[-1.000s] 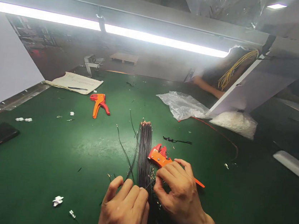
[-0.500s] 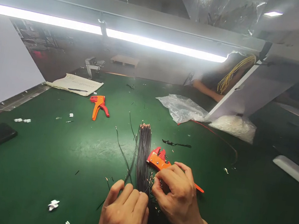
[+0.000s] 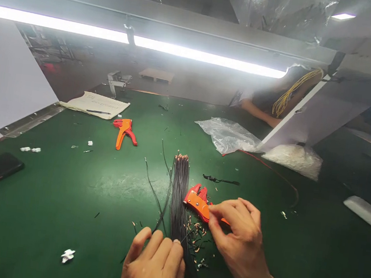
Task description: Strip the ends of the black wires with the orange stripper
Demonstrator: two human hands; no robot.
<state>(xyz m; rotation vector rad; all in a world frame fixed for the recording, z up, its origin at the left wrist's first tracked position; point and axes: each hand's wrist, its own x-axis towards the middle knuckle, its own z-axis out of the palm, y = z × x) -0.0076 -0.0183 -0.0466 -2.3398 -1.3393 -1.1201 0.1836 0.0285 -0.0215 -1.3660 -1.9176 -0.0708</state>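
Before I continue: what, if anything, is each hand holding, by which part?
Left hand: curled over black wires, hold hidden. Right hand: over the handle end of the orange tool; grip cannot be told.

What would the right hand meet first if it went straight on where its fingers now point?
Most likely the nearer orange pliers: the right hand is very close to them, though depth leaves touching unclear. Beyond lies the bundle of black wires.

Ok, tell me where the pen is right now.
In the head view, the pen is left of centre toward the far side of the table, lying on the paper, up and to the left of the farther pliers.
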